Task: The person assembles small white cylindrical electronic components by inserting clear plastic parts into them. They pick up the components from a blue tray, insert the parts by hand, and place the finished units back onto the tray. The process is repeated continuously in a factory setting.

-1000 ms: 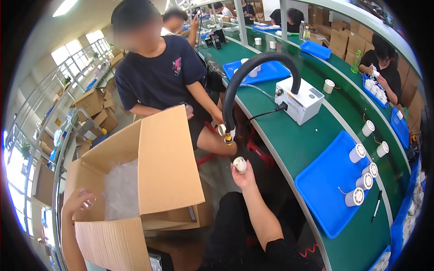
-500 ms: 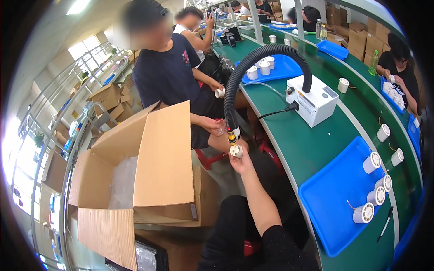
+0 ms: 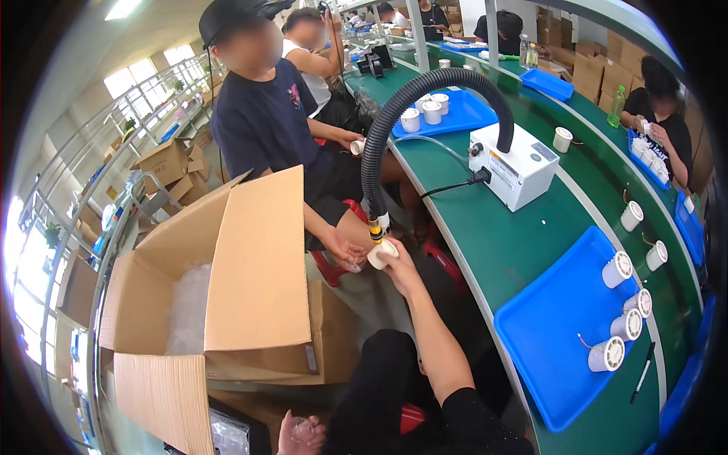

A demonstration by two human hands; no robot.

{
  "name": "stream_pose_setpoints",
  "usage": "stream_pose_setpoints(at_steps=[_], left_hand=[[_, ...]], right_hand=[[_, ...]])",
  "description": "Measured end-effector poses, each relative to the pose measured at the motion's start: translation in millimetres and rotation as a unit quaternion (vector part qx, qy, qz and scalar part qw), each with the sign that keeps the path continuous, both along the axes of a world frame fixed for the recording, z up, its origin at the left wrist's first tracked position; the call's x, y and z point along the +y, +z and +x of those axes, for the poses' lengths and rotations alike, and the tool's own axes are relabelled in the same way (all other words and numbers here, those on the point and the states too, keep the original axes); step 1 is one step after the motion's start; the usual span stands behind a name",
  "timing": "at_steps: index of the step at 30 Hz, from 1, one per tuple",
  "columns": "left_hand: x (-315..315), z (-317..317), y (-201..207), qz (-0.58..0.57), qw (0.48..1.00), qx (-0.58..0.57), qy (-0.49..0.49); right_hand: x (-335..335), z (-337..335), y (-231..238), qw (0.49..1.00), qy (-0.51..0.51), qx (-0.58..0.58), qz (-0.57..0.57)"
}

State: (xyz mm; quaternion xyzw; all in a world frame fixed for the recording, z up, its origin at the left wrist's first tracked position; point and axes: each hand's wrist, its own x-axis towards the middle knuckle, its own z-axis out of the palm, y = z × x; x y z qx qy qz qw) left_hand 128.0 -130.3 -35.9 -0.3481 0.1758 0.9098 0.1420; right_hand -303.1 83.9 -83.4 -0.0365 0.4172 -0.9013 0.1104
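My right hand [image 3: 400,268] is closed around a white cylindrical housing [image 3: 381,255], which is tilted just below the yellow-and-black tip [image 3: 375,231] of a black corrugated hose [image 3: 377,136]. Whether the tip touches the housing I cannot tell. At the lower edge my left hand [image 3: 291,435] has its fingers curled around a small clear plastic piece [image 3: 305,429]. Close by my right hand is a co-worker's hand [image 3: 343,250], with a clear piece in its fingers. That person's other hand [image 3: 350,142] holds a white cylindrical part.
Left of my knees stands an open cardboard box [image 3: 258,265] with clear plastic inside. The hose runs from a white machine [image 3: 513,171] on the green bench [image 3: 447,189]. A blue tray [image 3: 542,326] holds several white housings. A pen [image 3: 643,371] lies beside it.
My right hand has tipped the housing over, and its open face no longer shows. My left hand has come into view below. The co-worker's near hand has moved lower.
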Motion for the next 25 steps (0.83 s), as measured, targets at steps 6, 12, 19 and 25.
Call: stream_pose_setpoints(at_steps=[6,12,19,25], left_hand=[[22.9,-88.2,-31.5,0.128,0.977,0.145,-0.087],[73.0,-179.7,-33.1,0.072,0.992,0.102,-0.034],[142.3,-200.5,-7.6,0.017,0.964,0.220,-0.150],[151.6,-173.2,16.3,-0.126,0.932,0.226,-0.254]], right_hand=[[26.5,-6.5,6.0,0.969,0.215,-0.033,-0.117],[68.3,100.7,-36.6,0.905,-0.142,0.239,0.321],[130.0,241.4,32.9,0.990,-0.025,-0.026,0.134],[172.4,311.6,74.3,0.931,0.009,0.240,0.273]])
